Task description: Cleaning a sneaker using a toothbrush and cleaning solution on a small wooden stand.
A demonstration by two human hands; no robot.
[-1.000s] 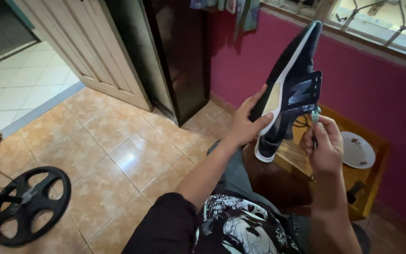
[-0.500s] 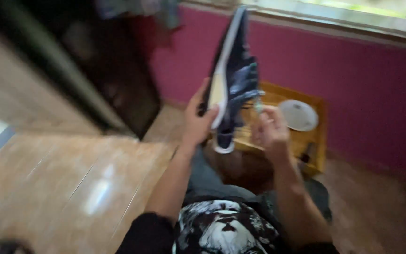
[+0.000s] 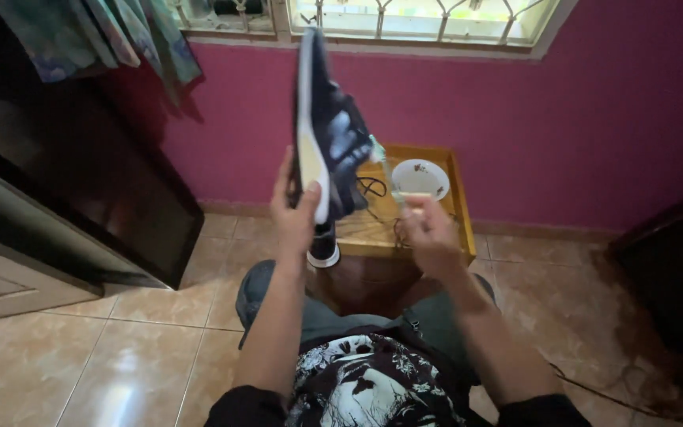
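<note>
Shoe (image 3: 327, 134) stands almost upright in front of you — dark upper, pale sole — with your left hand (image 3: 294, 212) closed around its lower part. Your right hand (image 3: 428, 229) pinches a thin stick-like tool (image 3: 383, 162) whose tip meets the shoe's side, above the yellow wooden table (image 3: 460, 202) bearing a white plate (image 3: 420, 178).

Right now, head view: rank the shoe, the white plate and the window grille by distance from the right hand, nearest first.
Measured from the right hand:
1. Dark shoe, just to its left, held upright by the left hand.
2. White plate, just beyond the hand on the yellow wooden table.
3. Window grille, high on the pink wall, behind the table.
</note>
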